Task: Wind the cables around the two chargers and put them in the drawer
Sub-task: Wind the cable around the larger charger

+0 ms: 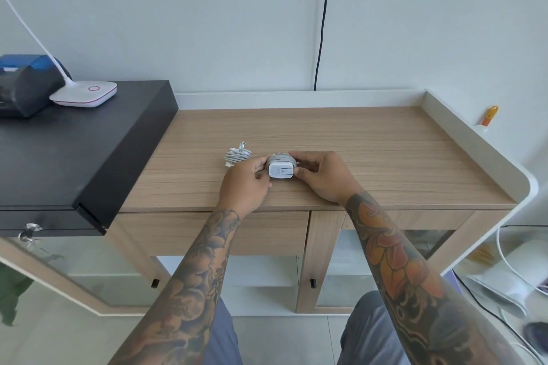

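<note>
Wooden desk (370, 139): wound charger (237, 154) beside gripped charger (280, 168).

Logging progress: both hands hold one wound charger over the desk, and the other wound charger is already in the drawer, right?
Not quite. The head view shows the other wound charger lying on the desk, behind the left hand. Both hands, right hand included, do hold the charger.

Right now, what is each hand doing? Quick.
Left hand: fingers closed on the left side of the charger.
Right hand: fingers closed on the charger's right side.
</note>
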